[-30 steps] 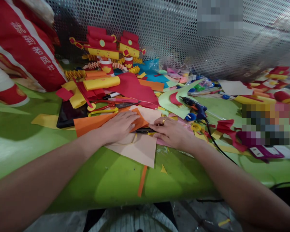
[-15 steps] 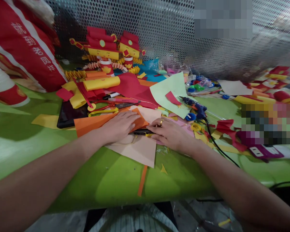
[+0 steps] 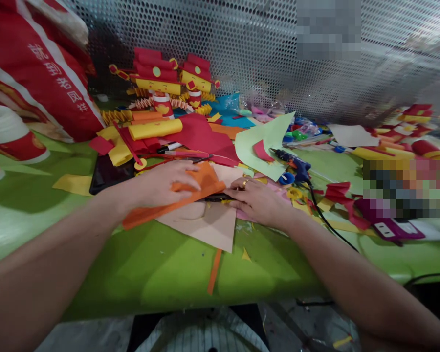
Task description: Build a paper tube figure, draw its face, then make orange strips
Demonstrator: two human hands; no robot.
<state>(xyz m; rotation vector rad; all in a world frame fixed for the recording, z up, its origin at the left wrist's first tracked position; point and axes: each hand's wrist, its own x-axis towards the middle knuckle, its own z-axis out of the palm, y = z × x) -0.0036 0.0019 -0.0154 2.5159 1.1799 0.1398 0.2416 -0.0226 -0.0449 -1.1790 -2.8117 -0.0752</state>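
My left hand [image 3: 165,183] lies palm down on an orange sheet of paper [image 3: 207,178], its fingers stretched out and apart. The sheet slants across the work spot, and its near edge looks folded or curled. My right hand [image 3: 258,200] sits at the sheet's right end, thumb and fingers closed around the end of a dark slim rod [image 3: 218,197]. Its exact kind is hard to see because paper and fingers cover most of it. Beneath both lies a pale pink sheet [image 3: 216,227]. An orange strip [image 3: 214,271] lies nearer the table edge.
Behind my hands are red paper [image 3: 205,137], a yellow paper roll [image 3: 156,129] and a light green sheet [image 3: 266,142]. A glue gun [image 3: 291,161] with a cord lies right. A dark phone-like slab [image 3: 110,173] is left. Paper figures [image 3: 157,73] stand at the back.
The orange sheet's left end has swung toward me and its near edge has turned up. My left hand has shifted slightly left with its fingers spread wider. My right hand stays nearly in place.
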